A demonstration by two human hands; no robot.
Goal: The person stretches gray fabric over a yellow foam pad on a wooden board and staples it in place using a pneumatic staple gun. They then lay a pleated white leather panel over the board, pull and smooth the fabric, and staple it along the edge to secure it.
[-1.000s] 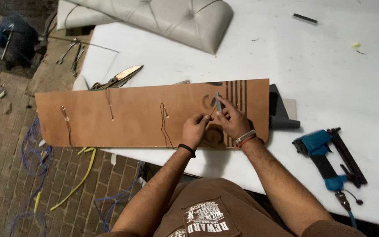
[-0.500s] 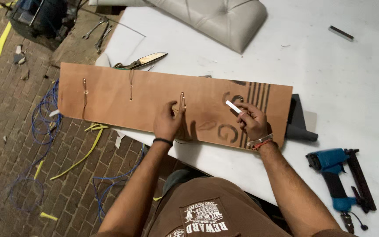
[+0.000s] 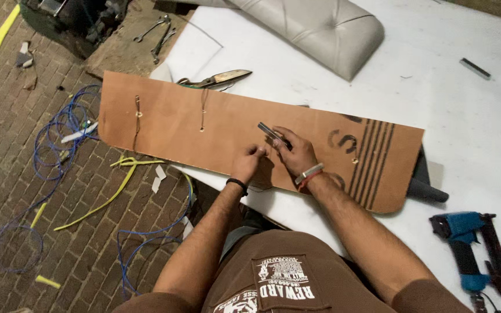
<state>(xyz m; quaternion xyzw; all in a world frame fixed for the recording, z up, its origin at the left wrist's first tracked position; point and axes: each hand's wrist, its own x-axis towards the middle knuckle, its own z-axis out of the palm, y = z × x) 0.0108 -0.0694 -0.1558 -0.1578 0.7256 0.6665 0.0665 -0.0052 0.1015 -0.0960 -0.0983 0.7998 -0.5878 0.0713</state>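
A long brown cardboard panel [image 3: 215, 130] with dark stripes at its right end lies across the near edge of the white table [image 3: 476, 145], its left part overhanging the floor. Thin cords run through small holes in it. My right hand [image 3: 294, 153] rests on the panel's middle and grips a narrow metal tool [image 3: 271, 133] pointing up and left. My left hand [image 3: 249, 162] sits right beside it, fingertips pinched on the panel at a hole; what they pinch is too small to tell.
Metal shears [image 3: 218, 78] lie just beyond the panel. A grey tufted cushion [image 3: 320, 29] sits at the back. A blue pneumatic stapler [image 3: 474, 252] lies at the near right. Blue wire [image 3: 59, 130] and yellow strips [image 3: 105, 194] litter the brick floor at left.
Both hands have shifted leftward along the panel, from the striped end to its middle. My right hand has carried the metal tool over to meet the left hand.
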